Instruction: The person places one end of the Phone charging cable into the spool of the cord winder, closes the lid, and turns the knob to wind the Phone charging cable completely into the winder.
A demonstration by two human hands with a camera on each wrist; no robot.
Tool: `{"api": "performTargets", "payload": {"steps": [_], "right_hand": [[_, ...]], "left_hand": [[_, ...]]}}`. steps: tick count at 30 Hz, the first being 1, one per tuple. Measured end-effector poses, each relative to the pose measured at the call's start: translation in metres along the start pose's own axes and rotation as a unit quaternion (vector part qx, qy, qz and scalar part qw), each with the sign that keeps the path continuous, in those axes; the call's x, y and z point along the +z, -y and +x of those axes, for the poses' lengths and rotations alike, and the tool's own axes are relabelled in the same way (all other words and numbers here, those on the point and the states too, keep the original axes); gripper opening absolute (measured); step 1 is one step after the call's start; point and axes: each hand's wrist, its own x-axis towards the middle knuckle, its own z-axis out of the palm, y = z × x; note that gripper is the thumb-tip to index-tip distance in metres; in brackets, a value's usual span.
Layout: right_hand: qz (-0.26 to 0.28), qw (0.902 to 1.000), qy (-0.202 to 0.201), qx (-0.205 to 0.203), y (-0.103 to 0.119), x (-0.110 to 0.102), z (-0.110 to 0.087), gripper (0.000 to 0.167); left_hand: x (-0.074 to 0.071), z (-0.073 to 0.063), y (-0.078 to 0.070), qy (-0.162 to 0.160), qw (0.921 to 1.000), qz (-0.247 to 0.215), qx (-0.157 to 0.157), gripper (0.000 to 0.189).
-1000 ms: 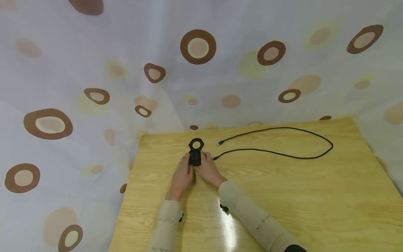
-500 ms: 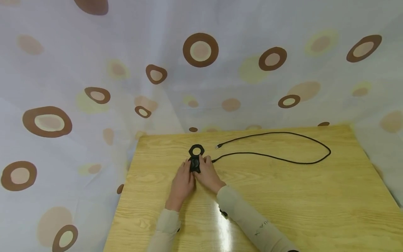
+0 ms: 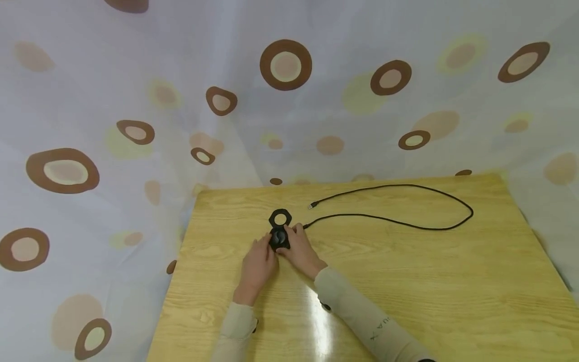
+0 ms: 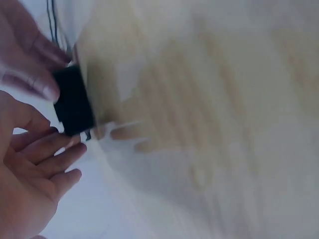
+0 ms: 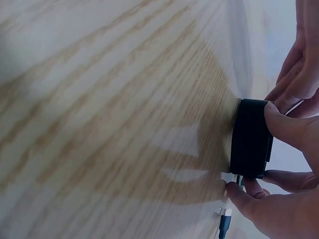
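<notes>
A black folding device [image 3: 279, 238] lies near the table's far left: a square box with a glossy round inset, joined to a hexagonal flap [image 3: 280, 218] with a round hole. My right hand [image 3: 302, 252] grips the box from the right, thumb at its near edge and fingers along its side. From the left, my left hand [image 3: 257, 265] holds the box's left edge with its fingertips. In the right wrist view the box [image 5: 250, 139] stands edge-on, and a small metal connector [image 5: 239, 180] shows by the right fingertips.
A thin black cable [image 3: 409, 185] loops over the table to the right. Its USB plug [image 3: 313, 205] lies loose beyond the right hand; its other end reaches the right fingers. Behind the wooden table [image 3: 407, 281] hangs a spotted cloth [image 3: 332, 100].
The device has shifted slightly toward me with both hands on it. Its round inset shows more clearly, and my right thumb now shows at the near edge. The cable has stayed in place.
</notes>
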Motion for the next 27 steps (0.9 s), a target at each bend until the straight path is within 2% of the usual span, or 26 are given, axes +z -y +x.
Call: {"api": "performTargets", "payload": {"steps": [4, 7, 11, 16, 19, 22, 27], "right_hand": [[-0.003, 1.0, 0.003, 0.007, -0.005, -0.001, 0.0, 0.075], [-0.003, 0.9998, 0.008, 0.016, -0.009, -0.002, 0.0, 0.076], [0.003, 0.9997, 0.014, 0.02, -0.011, -0.003, -0.002, 0.077], [0.001, 0.9996, 0.021, 0.016, -0.011, -0.004, -0.004, 0.078], [-0.003, 0.9995, 0.029, 0.014, -0.011, -0.005, -0.007, 0.079], [-0.008, 0.9993, 0.037, 0.007, -0.011, -0.007, -0.009, 0.081], [-0.024, 0.9986, 0.046, -0.001, -0.017, -0.011, -0.013, 0.083]], "left_hand": [[-0.008, 0.009, 0.008, 0.037, 0.9948, -0.093, -0.018, 0.042], [-0.011, 0.013, 0.015, 0.077, 0.9817, -0.173, -0.023, 0.051], [-0.011, 0.016, 0.024, 0.119, 0.9671, -0.225, -0.015, 0.062], [-0.011, 0.017, 0.029, 0.145, 0.9595, -0.241, -0.014, 0.065], [-0.013, 0.015, 0.03, 0.149, 0.9612, -0.231, -0.021, 0.064], [-0.015, 0.014, 0.03, 0.148, 0.9662, -0.209, -0.029, 0.063], [-0.016, 0.013, 0.028, 0.151, 0.9731, -0.172, -0.026, 0.06]]}}
